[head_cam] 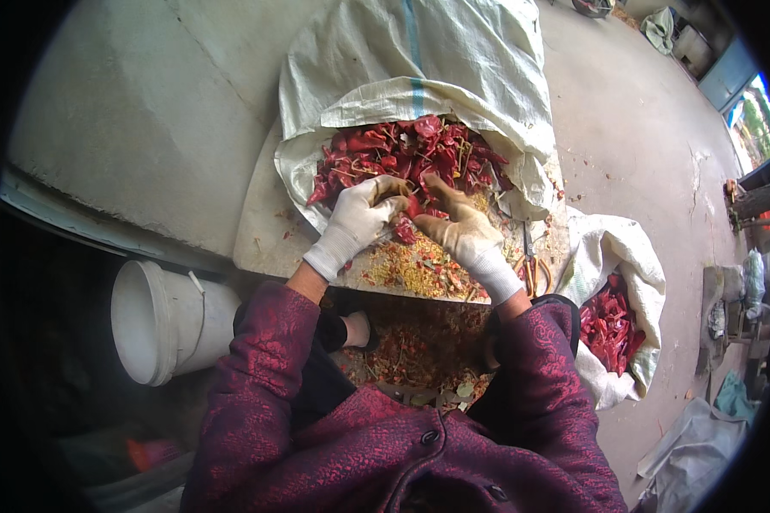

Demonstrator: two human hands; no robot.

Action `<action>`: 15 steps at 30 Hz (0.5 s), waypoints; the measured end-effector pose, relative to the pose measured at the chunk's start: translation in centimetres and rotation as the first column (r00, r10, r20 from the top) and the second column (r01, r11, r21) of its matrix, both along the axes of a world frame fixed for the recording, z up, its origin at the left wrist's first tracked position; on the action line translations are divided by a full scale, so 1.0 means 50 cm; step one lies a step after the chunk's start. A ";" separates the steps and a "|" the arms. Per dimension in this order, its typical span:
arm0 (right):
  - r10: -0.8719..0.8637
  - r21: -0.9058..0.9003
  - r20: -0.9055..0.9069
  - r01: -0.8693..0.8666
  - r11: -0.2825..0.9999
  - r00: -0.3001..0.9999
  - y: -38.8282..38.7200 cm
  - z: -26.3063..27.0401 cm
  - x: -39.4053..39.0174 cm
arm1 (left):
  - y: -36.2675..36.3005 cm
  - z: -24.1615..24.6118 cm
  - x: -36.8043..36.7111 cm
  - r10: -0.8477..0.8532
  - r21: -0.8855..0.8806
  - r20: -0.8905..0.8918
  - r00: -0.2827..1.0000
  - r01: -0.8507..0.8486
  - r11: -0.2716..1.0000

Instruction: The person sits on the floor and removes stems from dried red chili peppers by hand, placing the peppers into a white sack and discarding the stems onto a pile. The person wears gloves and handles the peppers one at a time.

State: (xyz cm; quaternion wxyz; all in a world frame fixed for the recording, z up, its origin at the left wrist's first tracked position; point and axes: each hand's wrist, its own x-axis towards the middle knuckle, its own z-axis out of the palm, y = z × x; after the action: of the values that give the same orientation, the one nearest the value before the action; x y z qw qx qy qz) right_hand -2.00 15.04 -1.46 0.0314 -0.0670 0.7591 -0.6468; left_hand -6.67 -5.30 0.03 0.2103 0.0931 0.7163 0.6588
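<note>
My left hand [367, 215], in a white knitted glove with stained fingertips, pinches a dried red chili pepper [404, 229] over the board. Close on its right is my right hand [465, 231], gloved alike, thumb and forefinger spread apart; its thumb tip is beside the pepper. Just beyond both hands, a heap of dried red peppers [417, 144] with stems fills the mouth of a white woven sack [423, 58] lying on its side. Yellow seeds and red scraps [410, 266] cover the pale board [276, 221] below my hands.
Orange-handled scissors [532, 269] lie at the board's right edge. Right of it stands a second woven sack [648, 269] holding red pepper pieces [613, 327]. A white plastic bucket [192, 320] lies tipped at left. Plant debris [417, 349] litters the ground by my feet.
</note>
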 end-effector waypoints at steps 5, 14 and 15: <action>0.287 -0.508 0.295 -0.105 0.855 0.911 -0.002 -0.084 -0.034 | 0.031 0.011 0.022 -0.095 -0.249 -0.454 0.886 -0.024 0.968; 0.172 0.358 -0.595 0.067 0.931 0.785 0.014 -0.029 -0.024 | 0.033 -0.008 0.031 0.127 0.204 0.249 0.960 -0.181 0.962; 0.174 0.379 -0.624 0.100 0.920 0.761 0.019 -0.016 -0.020 | 0.031 -0.002 0.029 0.057 0.329 0.335 0.941 -0.173 0.928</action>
State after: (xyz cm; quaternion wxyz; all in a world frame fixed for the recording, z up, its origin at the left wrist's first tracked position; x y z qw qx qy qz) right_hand -3.02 15.97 -2.24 -0.2065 -0.2935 0.8344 -0.4183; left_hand -5.24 -3.75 -0.09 0.2637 -0.0211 0.5470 0.7942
